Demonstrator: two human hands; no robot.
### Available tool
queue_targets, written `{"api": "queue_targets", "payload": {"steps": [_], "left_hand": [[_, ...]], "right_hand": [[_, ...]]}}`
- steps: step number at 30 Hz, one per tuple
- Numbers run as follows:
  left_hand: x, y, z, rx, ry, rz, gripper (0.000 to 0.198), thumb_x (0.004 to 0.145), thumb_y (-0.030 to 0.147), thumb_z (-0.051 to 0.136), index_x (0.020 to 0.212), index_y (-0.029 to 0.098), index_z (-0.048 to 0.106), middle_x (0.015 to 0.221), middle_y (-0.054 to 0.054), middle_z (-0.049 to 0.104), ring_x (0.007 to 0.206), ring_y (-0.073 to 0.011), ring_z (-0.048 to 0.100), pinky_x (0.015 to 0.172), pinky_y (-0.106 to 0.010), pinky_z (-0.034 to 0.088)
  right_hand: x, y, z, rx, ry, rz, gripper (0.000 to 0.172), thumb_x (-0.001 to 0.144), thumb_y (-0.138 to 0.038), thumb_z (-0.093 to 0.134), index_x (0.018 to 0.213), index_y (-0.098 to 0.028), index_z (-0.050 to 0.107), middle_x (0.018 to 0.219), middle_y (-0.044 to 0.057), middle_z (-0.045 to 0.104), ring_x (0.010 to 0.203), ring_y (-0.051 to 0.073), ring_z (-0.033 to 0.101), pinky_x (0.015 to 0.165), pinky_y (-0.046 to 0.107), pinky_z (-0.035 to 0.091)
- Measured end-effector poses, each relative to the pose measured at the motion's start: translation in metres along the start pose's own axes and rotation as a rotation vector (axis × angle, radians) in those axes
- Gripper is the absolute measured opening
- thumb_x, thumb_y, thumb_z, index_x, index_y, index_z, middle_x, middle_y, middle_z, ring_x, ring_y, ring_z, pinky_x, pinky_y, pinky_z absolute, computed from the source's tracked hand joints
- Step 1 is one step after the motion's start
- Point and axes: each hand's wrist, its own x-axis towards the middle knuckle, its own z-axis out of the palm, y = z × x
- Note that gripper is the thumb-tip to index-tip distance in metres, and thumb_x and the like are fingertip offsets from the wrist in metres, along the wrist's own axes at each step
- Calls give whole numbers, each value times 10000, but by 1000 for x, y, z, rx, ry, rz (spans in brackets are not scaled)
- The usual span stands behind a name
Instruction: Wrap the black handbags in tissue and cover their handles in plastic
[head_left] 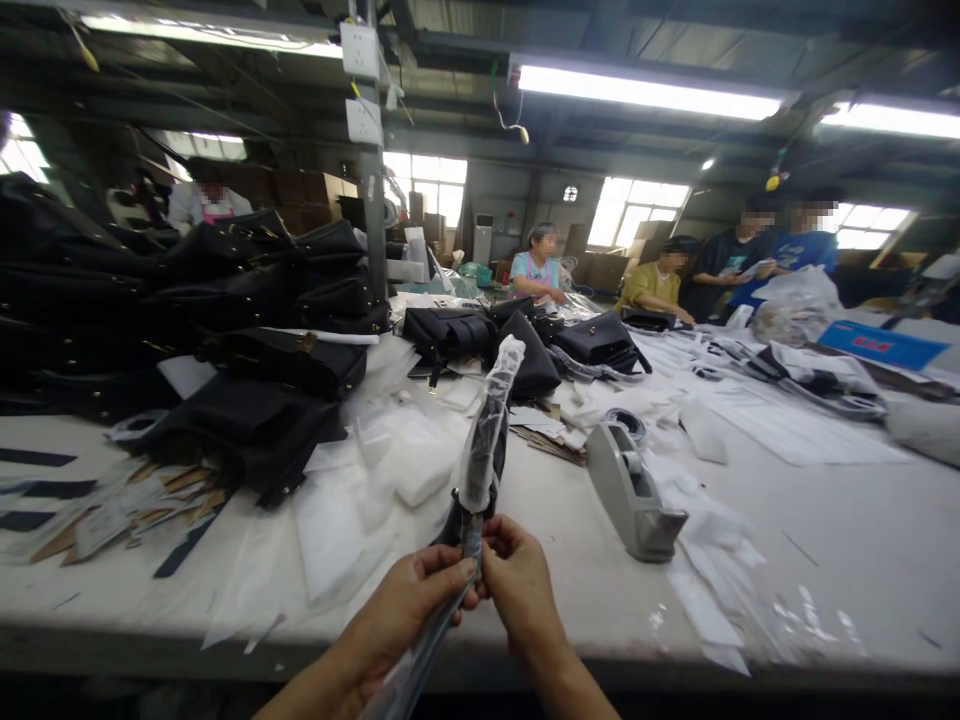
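In the lower middle of the head view, a black strap [484, 440] stands up, wrapped in clear and white plastic film. Its lower end runs down toward me in a clear plastic sleeve [420, 655]. My left hand [412, 600] pinches the strap from the left, thumb on top. From the right, my right hand [521, 580] grips it at the same spot, with its fingertips partly hidden behind the strap. A grey tape dispenser [634, 495] rests on the table to the right of my hands. White foam sheets [360, 500] lie to the left.
Black bags [247, 290] are heaped high on the left; another black bag [596, 345] lies farther back. Cardboard scraps [142, 510] lie at left. A blue box [881, 345] is at far right. Several people work across the table [817, 540].
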Motion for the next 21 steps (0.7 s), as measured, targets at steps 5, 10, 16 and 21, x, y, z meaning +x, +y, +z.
{"api": "queue_targets", "payload": {"steps": [5,10,16,21], "left_hand": [[-3,1,-3,-11,12,9,434,639,497,840,847,141,705,685,-2,677,545,-47,509,540,-161,390],[-8,0,-6,49,85,129,481,676,526,798,926,130,687,782,-47,709,662,-112,603,586,-202,435],[-9,-5,0,91,177,250,389,712,486,754,877,149,652,711,-31,685,663,-164,637,579,-241,451],[-10,-4,6,107,188,297,327,723,437,733,863,154,648,725,-39,694,688,-186,658,597,-260,465]], "right_hand": [[3,-12,-2,-252,-56,-83,100,750,-225,635,697,-166,575,520,-36,595,401,116,572,387,184,409],[-9,-43,-27,-764,-242,-400,92,851,-203,613,770,-185,654,624,-7,665,532,134,645,533,209,474],[-23,-123,-20,-1270,-513,-1332,209,975,-157,489,1079,-171,670,1049,76,730,943,175,684,842,285,529],[0,-166,36,-1648,-944,-1446,131,907,-126,589,911,-156,716,1288,82,646,1403,280,377,1206,554,143]]}}
